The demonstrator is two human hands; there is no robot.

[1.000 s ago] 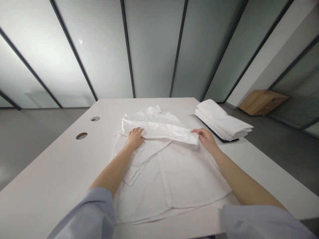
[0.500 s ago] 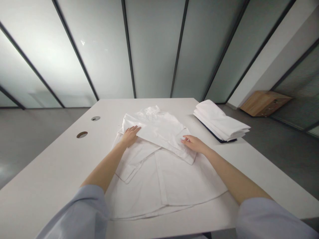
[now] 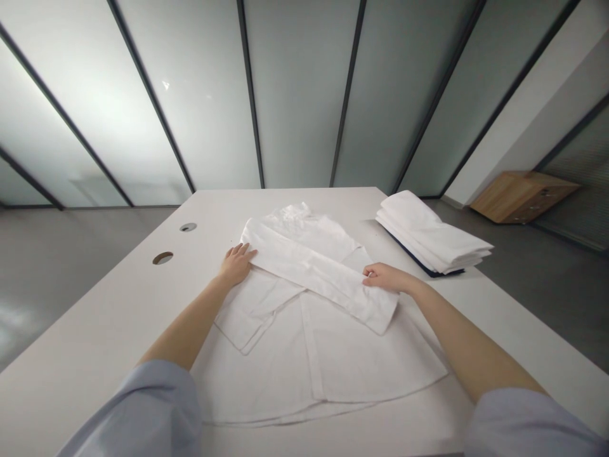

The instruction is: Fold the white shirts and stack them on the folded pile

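My left fingers (image 3: 244, 249) lay loosely spread, seemingly anchoring the shirt (image 3: 266, 381), while my right fingers (image 3: 374, 271) pinched its sleeve (image 3: 328, 275), apparently for straightness.

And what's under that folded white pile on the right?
A thin dark edge pokes out between the white pile and the table. The rest is covered, so I can't tell what it is.

On my remote feed I count one white flat-topped table (image 3: 95, 336), one white fabric shirt (image 3: 366, 355), one folded white cloth stack (image 3: 428, 231) by right edge, two round holes (image 3: 163, 258) near left edge, two bare hands (image 3: 236, 264), one boxy brown wooden cabinet (image 3: 518, 195).
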